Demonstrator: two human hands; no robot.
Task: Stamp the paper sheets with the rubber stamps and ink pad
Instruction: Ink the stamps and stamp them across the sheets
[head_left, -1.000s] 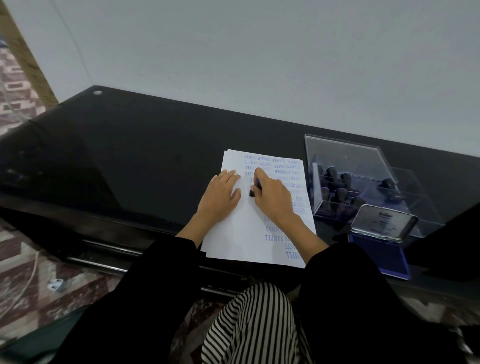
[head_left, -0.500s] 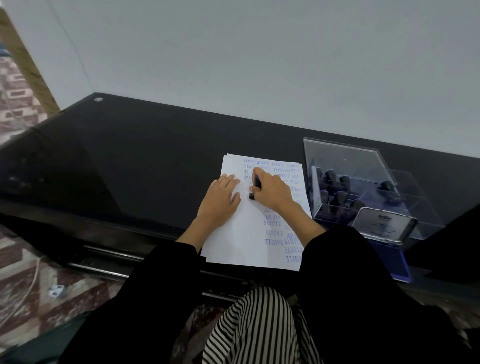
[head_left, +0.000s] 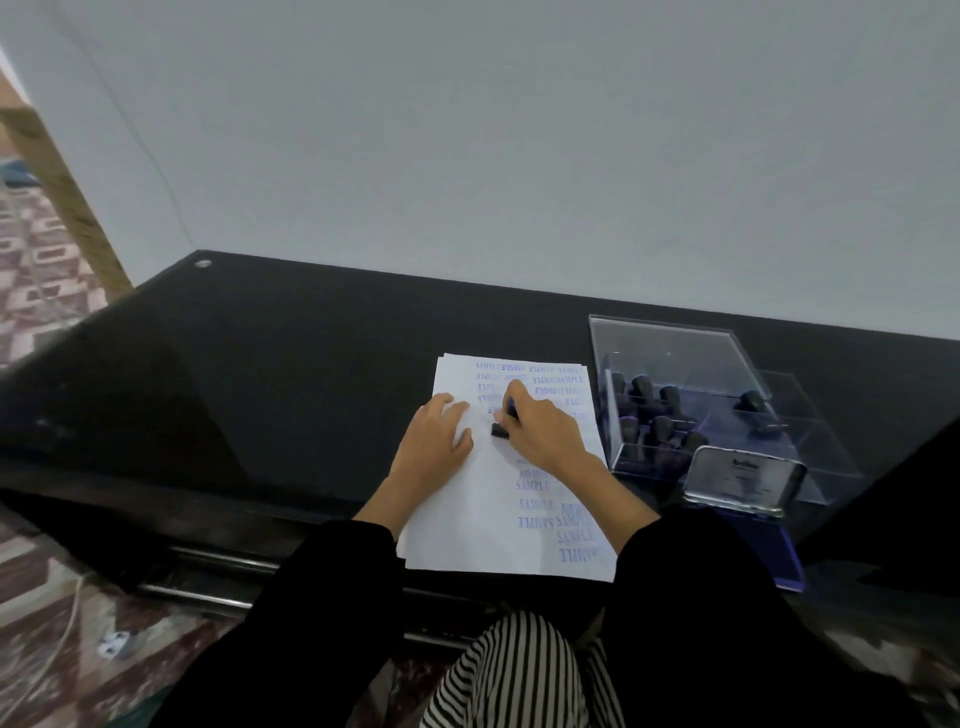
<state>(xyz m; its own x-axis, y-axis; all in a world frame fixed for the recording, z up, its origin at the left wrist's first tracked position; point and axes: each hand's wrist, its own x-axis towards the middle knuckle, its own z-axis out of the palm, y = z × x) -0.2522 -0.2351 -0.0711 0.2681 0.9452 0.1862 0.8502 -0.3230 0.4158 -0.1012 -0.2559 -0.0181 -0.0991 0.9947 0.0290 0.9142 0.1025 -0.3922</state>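
Right hand (head_left: 545, 434) pinches a rubber stamp (head_left: 500, 429) onto the paper sheets (head_left: 483, 499); left hand (head_left: 435, 441), fingers spread, pins them. Any slip risks smearing or overlapping prints.

White paper sheets (head_left: 467, 519) bear blue lettering on a black table (head_left: 260, 364); black-and-white striped fabric (head_left: 519, 675) below.

My head camera's feed is dim and flat under soft, even light. The glossy black desk (head_left: 270, 395) carries a pale sheen at its left end. The clear plastic box (head_left: 675, 364) catches faint reflections. Wide-angle bending curves the desk edge. The whole frame is slightly soft; stamped text on the paper sheets (head_left: 467, 525) reads blurred.
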